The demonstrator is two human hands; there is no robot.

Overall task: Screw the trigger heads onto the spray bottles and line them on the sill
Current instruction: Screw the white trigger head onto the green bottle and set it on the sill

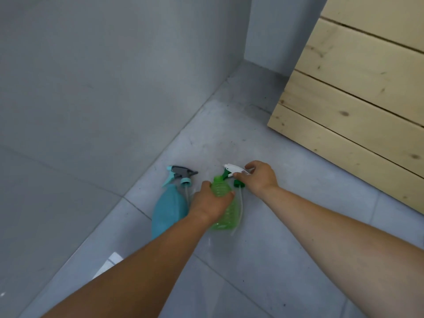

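At lower centre, a person's left hand (210, 203) is gripping one green spray bottle (221, 187) lying on the tiled floor (263, 237), while the right hand (259, 177) is pinching a white-and-green trigger head (231, 171) beside its neck. One blue bottle (168, 207) and one teal-and-grey trigger head (180, 174) are lying just left. A wooden plank panel (355, 99) is standing upper right.
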